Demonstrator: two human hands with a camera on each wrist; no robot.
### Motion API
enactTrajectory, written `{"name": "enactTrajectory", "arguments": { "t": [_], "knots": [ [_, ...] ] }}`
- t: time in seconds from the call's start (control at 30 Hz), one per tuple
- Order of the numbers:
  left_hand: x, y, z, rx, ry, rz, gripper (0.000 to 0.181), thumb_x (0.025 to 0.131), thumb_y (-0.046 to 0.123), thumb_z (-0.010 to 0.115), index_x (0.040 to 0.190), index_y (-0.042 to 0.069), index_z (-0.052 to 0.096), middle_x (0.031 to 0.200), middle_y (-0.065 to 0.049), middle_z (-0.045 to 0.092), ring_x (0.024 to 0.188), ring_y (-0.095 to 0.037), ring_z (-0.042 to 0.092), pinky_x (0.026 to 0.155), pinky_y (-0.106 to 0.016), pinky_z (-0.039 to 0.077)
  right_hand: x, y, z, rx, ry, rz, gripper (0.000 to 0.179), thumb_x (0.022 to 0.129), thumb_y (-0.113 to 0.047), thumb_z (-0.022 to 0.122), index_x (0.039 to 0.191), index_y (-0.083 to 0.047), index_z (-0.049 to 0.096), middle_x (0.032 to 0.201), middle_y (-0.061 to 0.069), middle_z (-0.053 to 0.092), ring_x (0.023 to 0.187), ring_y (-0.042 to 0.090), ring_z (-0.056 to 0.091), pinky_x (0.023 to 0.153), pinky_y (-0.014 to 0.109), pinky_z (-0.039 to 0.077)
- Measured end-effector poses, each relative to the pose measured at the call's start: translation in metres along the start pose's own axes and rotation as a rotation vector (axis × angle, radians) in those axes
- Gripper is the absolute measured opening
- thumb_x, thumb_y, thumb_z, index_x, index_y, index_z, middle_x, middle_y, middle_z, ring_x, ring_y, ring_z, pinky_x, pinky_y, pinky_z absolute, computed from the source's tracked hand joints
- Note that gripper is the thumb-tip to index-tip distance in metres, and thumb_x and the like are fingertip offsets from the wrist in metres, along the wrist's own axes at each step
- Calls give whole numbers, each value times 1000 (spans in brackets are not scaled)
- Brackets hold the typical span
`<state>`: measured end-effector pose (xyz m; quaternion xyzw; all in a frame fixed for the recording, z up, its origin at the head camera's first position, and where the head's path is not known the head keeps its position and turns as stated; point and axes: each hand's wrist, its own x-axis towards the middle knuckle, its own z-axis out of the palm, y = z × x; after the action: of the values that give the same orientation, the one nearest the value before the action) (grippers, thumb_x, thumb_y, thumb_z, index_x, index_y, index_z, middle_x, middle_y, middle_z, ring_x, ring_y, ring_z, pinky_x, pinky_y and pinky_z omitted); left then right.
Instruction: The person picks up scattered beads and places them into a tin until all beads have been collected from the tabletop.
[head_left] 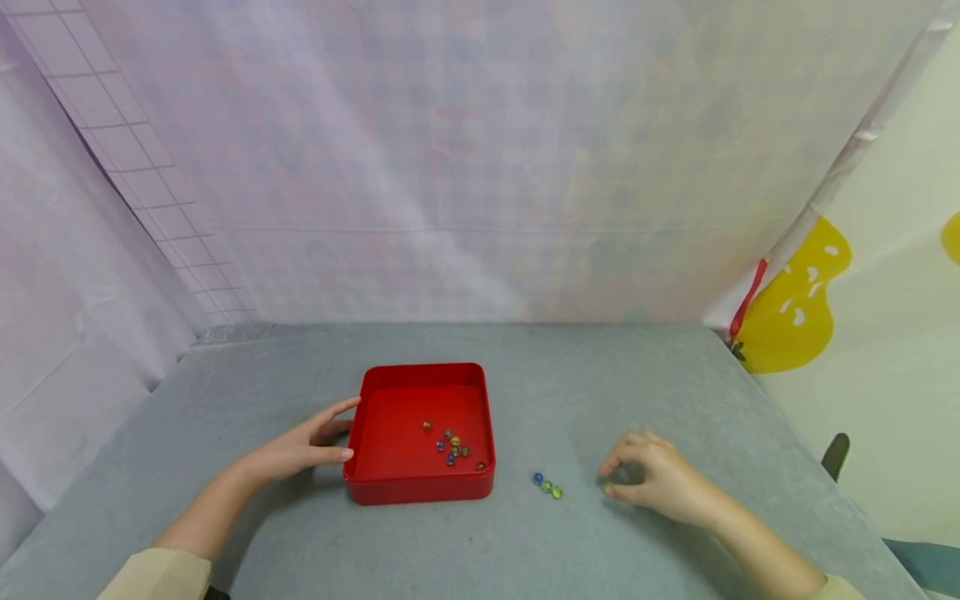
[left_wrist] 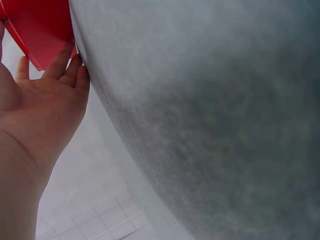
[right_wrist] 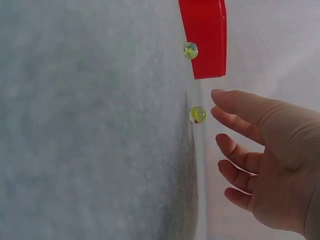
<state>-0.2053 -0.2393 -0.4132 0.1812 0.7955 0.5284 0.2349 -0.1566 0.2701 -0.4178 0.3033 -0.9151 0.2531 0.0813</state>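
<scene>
A red square tray (head_left: 420,490) rests on the table, with several small glass marbles (head_left: 455,442) lying in its front right part. My left hand (head_left: 303,450) is at the tray's left side, thumb and fingers spread against its wall; in the left wrist view, fingertips (left_wrist: 64,52) meet the red wall. On the right, my right hand (head_left: 652,479) hovers low, fingers loosely bent around a yellow-green marble (right_wrist: 197,115). In the right wrist view, a small gap separates thumb and forefinger from this marble, which sits on the table.
Between the tray and my right hand, a blue marble (head_left: 538,478) and two yellow-green marbles (head_left: 557,492) lie in a short row. The grey tabletop (head_left: 600,375) ends at a pale hanging curtain (head_left: 480,167) behind. More pale cloth hangs at both sides.
</scene>
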Motion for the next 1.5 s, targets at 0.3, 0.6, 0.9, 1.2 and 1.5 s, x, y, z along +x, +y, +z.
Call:
{"name": "enactTrajectory", "arguments": {
  "t": [0.3, 0.6, 0.9, 1.2, 1.5],
  "knots": [
    [0, -1, 0, 11, 8, 1, 76, 94, 19, 61, 154, 13, 14, 151, -26, 24, 138, -43, 21, 103, -62, 26, -2, 1, -1, -10, -38, 37, 21, 70, -24, 85, 84, -28, 69, 87, -21, 57, 84, 7, 49, 75, 35, 37],
    [0, -1, 0, 8, 7, -3, 76, 95, 19, 61, 154, 13, 13, 151, -27, 23, 138, -43, 20, 103, -62, 26, -2, 2, 0, -28, -67, 56, 20, 71, -24, 84, 83, -29, 69, 87, -21, 56, 85, 6, 48, 76, 37, 37],
    [0, -1, 0, -2, -1, 3, 76, 95, 18, 60, 154, 12, 13, 151, -27, 23, 138, -43, 20, 103, -62, 25, -2, 5, 1, -27, -96, 70, 20, 72, -24, 83, 83, -30, 68, 87, -21, 55, 85, 8, 49, 75, 36, 38],
    [0, 0, 0, -7, 2, -13, 75, 95, 19, 60, 154, 13, 13, 151, -26, 24, 138, -43, 21, 103, -63, 26, -1, 6, 1, -24, -96, 74, 20, 72, -23, 83, 82, -30, 67, 87, -21, 55, 86, 8, 50, 76, 38, 39],
    [1, -1, 0, -4, -2, 1, 75, 95, 18, 59, 154, 11, 13, 150, -27, 24, 138, -43, 22, 103, -62, 26, -2, 5, 1, -48, -51, 29, 20, 72, -23, 83, 82, -31, 67, 87, -21, 55, 85, 8, 49, 75, 37, 39]
  ]
}}
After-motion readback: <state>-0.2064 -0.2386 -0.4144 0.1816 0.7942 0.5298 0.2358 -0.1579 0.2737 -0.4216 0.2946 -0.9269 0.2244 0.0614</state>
